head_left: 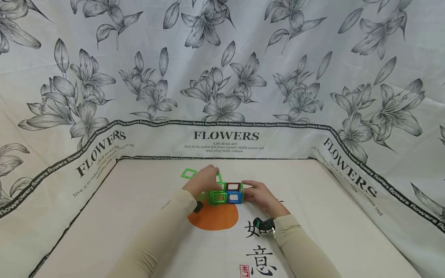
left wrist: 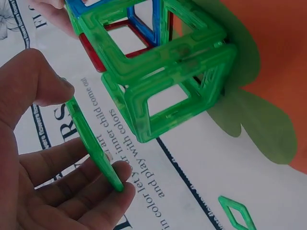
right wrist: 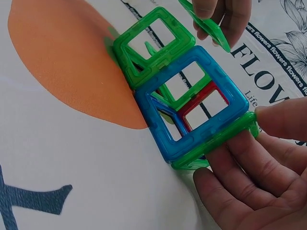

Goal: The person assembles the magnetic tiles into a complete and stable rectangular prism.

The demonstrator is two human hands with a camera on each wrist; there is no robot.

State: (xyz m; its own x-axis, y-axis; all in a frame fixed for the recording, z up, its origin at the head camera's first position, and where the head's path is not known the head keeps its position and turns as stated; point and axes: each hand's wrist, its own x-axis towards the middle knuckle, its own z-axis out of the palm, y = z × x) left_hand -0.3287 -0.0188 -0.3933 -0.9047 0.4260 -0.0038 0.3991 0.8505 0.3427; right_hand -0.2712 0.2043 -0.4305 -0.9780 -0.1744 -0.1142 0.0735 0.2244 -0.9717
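A hollow block of magnetic tiles, with green [left wrist: 139, 108], blue [right wrist: 206, 127] and red [left wrist: 92, 53] square frames, stands on the printed cloth. Between thumb and fingertips my left hand [head_left: 205, 180] pinches a loose green square tile [left wrist: 91, 136], edge-on and apart from the block in the left wrist view. At the block's right end is my right hand [head_left: 260, 195]. Its thumb presses an upper corner and its fingers lie against the green end tile [right wrist: 218, 141], gripping that side. In the head view the left hand covers part of the block's left top.
Another green tile [head_left: 185, 177] lies flat on the cloth, beyond and left of the block. An orange printed circle [head_left: 213, 218] and black characters [head_left: 260, 260] mark the cloth. Flower-printed fabric [head_left: 222, 96] hangs at the back and sides.
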